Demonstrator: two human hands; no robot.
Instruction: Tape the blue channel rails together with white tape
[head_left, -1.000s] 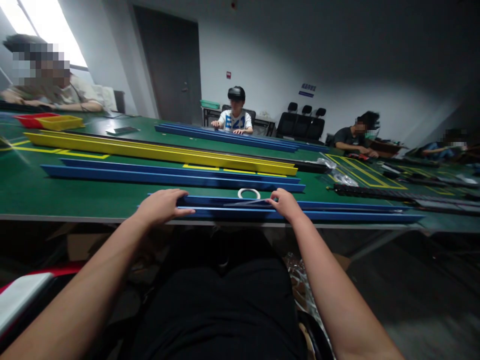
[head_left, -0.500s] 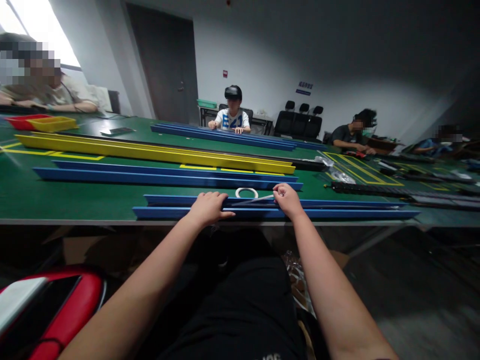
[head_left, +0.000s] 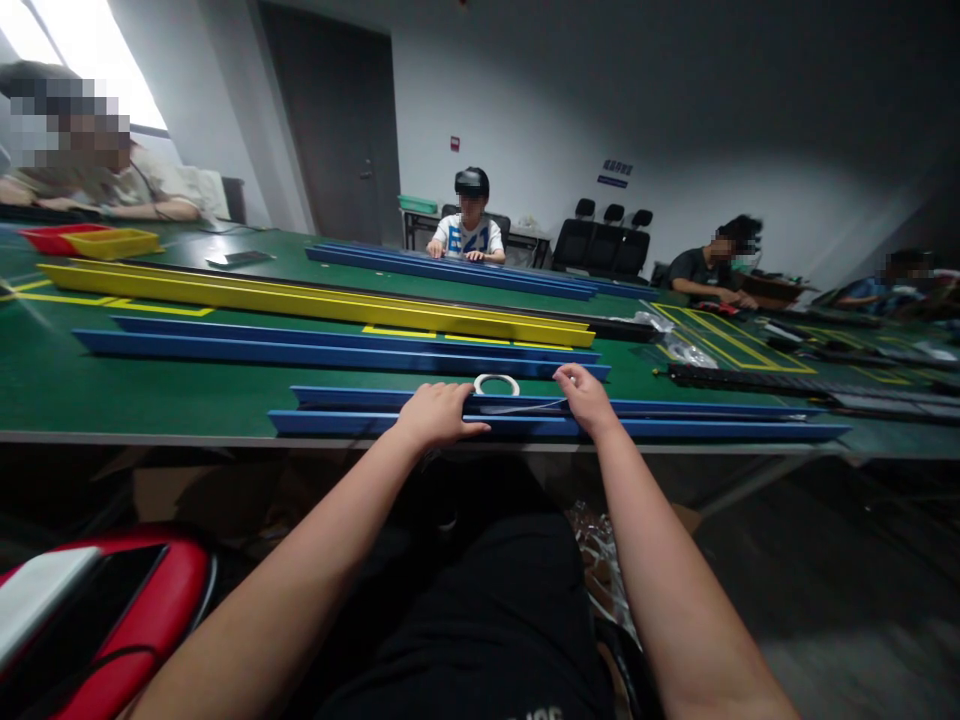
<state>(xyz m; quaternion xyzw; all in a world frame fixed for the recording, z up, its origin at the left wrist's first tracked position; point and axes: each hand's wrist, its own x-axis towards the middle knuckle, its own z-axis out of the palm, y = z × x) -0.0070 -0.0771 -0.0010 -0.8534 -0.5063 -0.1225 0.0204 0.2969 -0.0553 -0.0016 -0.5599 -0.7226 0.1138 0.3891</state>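
Observation:
A long blue channel with two raised walls lies along the near table edge. My left hand grips across it, with the fingers at the far wall and the thumb spread along the near wall. A thin pale strip slants up from inside the channel, just right of that hand. Its raised end is pinched between the fingertips of my right hand, held over the far wall. Between the hands, behind the channel, a white tape roll rests on the table.
Beyond lie another blue channel, a yellow channel and more blue channels. Red and yellow trays stand at the far left. Dark bars lie to the right. Several people sit around the green table.
My left hand has slid a little to the right along the channel. My right hand has also shifted slightly right, and the strip lies lower and at a shallower slant.

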